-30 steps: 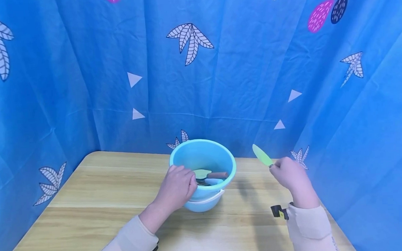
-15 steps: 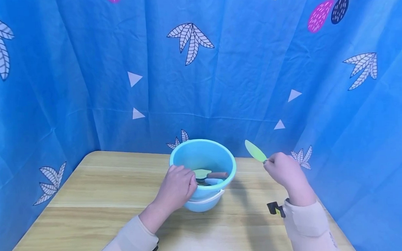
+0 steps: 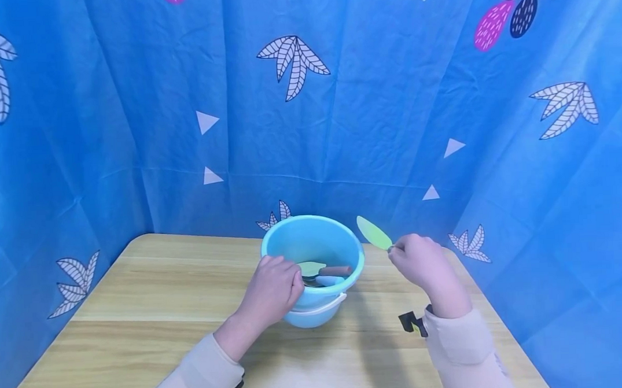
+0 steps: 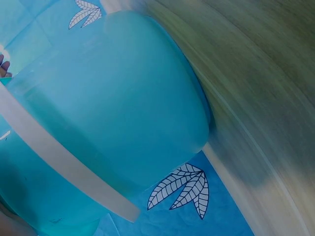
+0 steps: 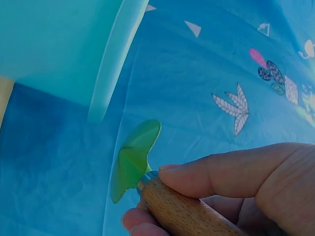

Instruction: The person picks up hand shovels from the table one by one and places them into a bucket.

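Observation:
A light blue bucket (image 3: 312, 319) stands on the table, its white handle (image 3: 323, 307) hanging down at the front. My left hand (image 3: 274, 287) grips the bucket's near left rim. Up beside the right of the rim, my right hand (image 3: 419, 260) holds a small garden trowel (image 3: 373, 233) with a green blade. In the right wrist view, thumb and fingers wrap the trowel's wooden handle (image 5: 179, 204) just below its metal collar. Inside the bucket lie another green-bladed tool with a brown handle (image 3: 336, 271) and a pale blue piece (image 3: 329, 280). The left wrist view shows mostly bucket wall (image 4: 123, 98).
The wooden table (image 3: 140, 340) extends left and in front of the bucket. Blue patterned curtains (image 3: 391, 127) hang behind and along both sides, close to the table's edges. A black strap mount (image 3: 411, 323) sticks out from the right sleeve.
My right hand has moved left and slightly up, carrying the trowel toward the bucket's rim. My left hand keeps its grip on the bucket, which has stayed in place.

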The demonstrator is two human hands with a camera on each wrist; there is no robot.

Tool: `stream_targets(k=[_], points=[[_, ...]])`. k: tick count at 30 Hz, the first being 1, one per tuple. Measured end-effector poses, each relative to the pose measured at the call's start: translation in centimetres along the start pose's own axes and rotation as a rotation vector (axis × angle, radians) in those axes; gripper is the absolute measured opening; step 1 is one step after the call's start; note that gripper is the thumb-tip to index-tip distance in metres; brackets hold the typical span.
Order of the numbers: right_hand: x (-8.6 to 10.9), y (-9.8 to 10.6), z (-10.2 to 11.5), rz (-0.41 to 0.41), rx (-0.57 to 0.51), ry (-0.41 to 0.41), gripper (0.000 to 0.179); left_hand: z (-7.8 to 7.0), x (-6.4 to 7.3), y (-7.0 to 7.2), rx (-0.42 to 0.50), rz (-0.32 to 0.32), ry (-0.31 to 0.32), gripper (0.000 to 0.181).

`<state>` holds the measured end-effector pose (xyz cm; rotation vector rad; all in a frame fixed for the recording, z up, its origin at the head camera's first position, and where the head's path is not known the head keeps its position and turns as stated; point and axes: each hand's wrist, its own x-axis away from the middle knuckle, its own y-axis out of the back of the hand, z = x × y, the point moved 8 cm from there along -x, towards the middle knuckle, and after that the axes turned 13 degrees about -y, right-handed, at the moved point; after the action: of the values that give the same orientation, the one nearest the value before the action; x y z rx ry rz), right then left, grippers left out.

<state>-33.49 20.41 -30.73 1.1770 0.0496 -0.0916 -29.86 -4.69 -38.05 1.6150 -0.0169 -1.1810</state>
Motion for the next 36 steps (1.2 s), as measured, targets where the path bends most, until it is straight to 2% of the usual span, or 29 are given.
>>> stream_targets(k=[11, 25, 36], points=[[0.0, -0.6, 1.9, -0.003, -0.01, 0.05, 0.035, -0.1, -0.1, 0.0, -0.007, -0.009, -0.01, 0.029], [0.1, -1.5, 4.2, 0.043, -0.001, 0.101, 0.035, -0.2, -0.1, 0.0, -0.008, -0.041, -0.02, 0.028], [-0.1, -3.0, 5.6, 0.066, 0.0, 0.111, 0.037, -0.2, -0.1, 0.1, -0.003, -0.037, -0.024, 0.028]])
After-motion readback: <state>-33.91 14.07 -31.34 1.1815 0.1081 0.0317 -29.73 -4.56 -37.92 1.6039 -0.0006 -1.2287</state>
